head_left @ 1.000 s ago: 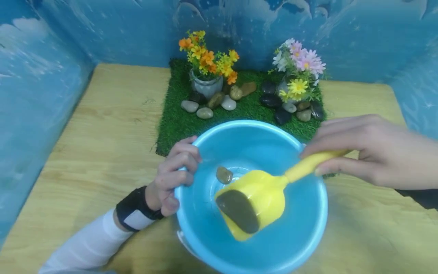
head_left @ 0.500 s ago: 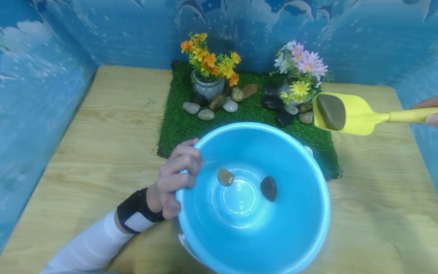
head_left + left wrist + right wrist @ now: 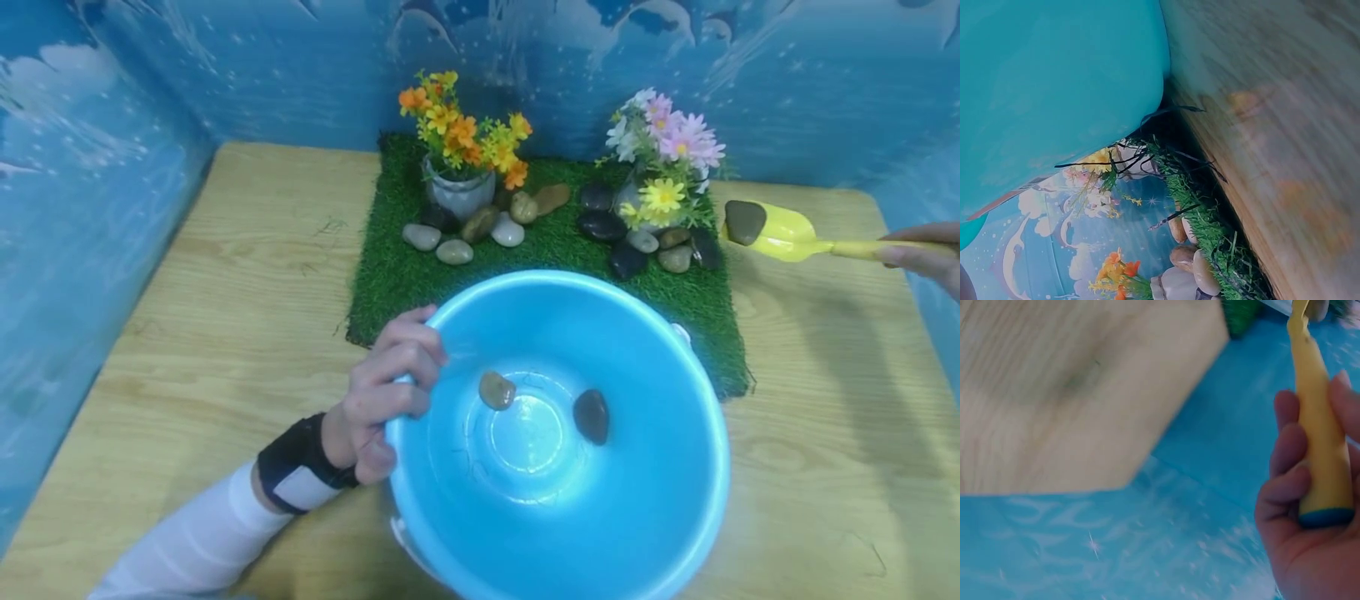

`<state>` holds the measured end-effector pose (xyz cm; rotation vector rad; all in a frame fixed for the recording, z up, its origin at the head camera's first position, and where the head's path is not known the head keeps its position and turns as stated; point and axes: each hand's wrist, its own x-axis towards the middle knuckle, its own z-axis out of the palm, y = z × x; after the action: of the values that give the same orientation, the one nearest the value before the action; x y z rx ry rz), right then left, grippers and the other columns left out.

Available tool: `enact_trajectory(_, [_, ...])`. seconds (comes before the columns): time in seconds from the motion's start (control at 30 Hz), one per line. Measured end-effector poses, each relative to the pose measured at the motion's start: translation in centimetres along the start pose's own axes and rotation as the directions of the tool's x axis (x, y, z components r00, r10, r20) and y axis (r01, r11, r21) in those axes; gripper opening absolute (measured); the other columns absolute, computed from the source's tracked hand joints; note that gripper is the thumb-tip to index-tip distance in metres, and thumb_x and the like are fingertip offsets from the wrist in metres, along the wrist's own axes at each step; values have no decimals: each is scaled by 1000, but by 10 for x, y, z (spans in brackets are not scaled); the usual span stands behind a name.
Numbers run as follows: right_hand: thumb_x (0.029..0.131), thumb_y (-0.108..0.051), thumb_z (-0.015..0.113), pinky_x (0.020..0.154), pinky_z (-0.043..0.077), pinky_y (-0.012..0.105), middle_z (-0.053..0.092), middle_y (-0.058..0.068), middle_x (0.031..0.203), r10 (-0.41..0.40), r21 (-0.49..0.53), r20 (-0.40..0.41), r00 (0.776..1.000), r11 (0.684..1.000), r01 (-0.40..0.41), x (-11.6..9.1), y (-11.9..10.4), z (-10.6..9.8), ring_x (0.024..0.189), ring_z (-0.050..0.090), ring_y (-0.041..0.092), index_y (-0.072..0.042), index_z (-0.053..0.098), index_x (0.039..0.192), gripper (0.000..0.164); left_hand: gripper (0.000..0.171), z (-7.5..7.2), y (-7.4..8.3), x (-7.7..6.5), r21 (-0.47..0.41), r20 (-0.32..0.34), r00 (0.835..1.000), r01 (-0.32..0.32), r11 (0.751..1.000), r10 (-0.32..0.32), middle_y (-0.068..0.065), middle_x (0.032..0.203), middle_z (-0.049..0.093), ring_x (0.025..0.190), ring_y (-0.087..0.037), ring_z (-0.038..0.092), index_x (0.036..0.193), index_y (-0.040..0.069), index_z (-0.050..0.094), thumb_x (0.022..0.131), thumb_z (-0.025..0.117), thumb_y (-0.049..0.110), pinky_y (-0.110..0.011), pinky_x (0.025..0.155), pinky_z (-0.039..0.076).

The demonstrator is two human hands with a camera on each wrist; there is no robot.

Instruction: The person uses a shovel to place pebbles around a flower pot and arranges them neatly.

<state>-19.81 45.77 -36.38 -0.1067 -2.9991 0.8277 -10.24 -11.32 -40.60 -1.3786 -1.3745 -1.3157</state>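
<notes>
My left hand [image 3: 393, 387] grips the left rim of a light blue bucket [image 3: 660, 500], fingers curled over the edge. Inside lie a small brown stone [image 3: 497, 391] and a dark stone [image 3: 591, 416], apart from each other. At the far right, my right hand [image 3: 930, 254], partly cut off by the frame, holds a yellow toy shovel [image 3: 783, 233] by its handle. A flat dark grey-brown stone [image 3: 746, 222] rests at the front of its blade. In the right wrist view, fingers and thumb wrap the handle [image 3: 1321, 425]; the bucket's outer wall [image 3: 1054, 81] fills much of the left wrist view.
Behind the bucket, an artificial grass mat [image 3: 405, 292] lies on the wooden table [image 3: 247, 275]. It bears an orange-and-yellow flower pot [image 3: 459, 196], a bunch of pink, white and yellow flowers [image 3: 678, 146] and several stones [image 3: 600, 225]. Blue walls [image 3: 300, 83] with dolphins enclose the table.
My right hand has carried the shovel, with the stone on it, out from over the bucket to the far right. My left hand stays on the rim.
</notes>
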Motion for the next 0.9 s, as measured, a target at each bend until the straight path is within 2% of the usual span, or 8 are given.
enact_trajectory(0.03, [101,-38,57,70,42,9,42,-47,76,-2,18,-30,1000,1000,2,2,-2,4,72,41,-22,-25,71,114,23,54,0,0,0,-2,0,1000,0,1000,0,-8,71,51,83,-34,51,63,14,47,102,25,45,-59,100,37])
enact_trajectory(0.07, [102,-30,57,65,42,12,53,-37,70,1,4,-27,1000,1000,-1,4,-9,7,71,49,-13,-21,72,112,20,54,0,0,0,-3,2,1000,0,1000,0,-8,72,51,83,-34,51,63,14,47,102,25,45,-59,100,37])
enact_trajectory(0.17, [105,-28,52,71,52,39,70,9,76,40,-144,17,999,989,-37,9,-28,14,80,63,25,7,66,116,39,53,1,0,1,-6,7,1000,6,1000,-6,-8,72,51,83,-35,51,64,14,47,102,25,44,-59,100,37])
enact_trajectory(0.27, [106,-21,49,70,44,64,57,44,98,22,-319,77,997,948,4,12,-48,16,80,54,55,24,53,114,46,53,2,0,3,-8,14,1000,10,1000,-10,-8,72,51,84,-34,51,64,14,47,102,25,44,-59,100,37])
enact_trajectory(0.57, [97,-2,61,46,42,48,57,35,70,-183,-468,103,978,858,210,13,-86,10,46,48,33,27,56,100,30,53,2,-1,3,-12,23,1000,7,1000,-7,-8,72,51,84,-34,51,64,14,47,102,26,45,-59,101,36])
enact_trajectory(0.73, [80,7,74,45,41,48,54,32,63,-465,-594,58,883,695,405,8,-116,8,45,46,35,25,59,88,25,53,0,-1,0,-6,14,1000,7,1000,-7,-9,73,52,84,-35,52,65,14,48,102,26,44,-59,99,37])
enact_trajectory(0.8, [77,7,77,48,42,49,53,31,62,-502,-642,48,863,647,412,6,-124,6,47,46,36,23,59,85,25,53,1,-1,1,-4,12,1000,10,1000,-10,-8,73,52,84,-35,52,65,14,48,102,26,44,-59,100,37])
enact_trajectory(0.9, [77,9,76,56,45,52,54,34,66,-475,-643,21,880,667,376,2,-129,4,53,50,42,24,59,86,25,53,2,0,4,2,14,1000,17,1000,-17,-8,72,51,83,-34,51,65,14,47,103,25,43,-57,102,36])
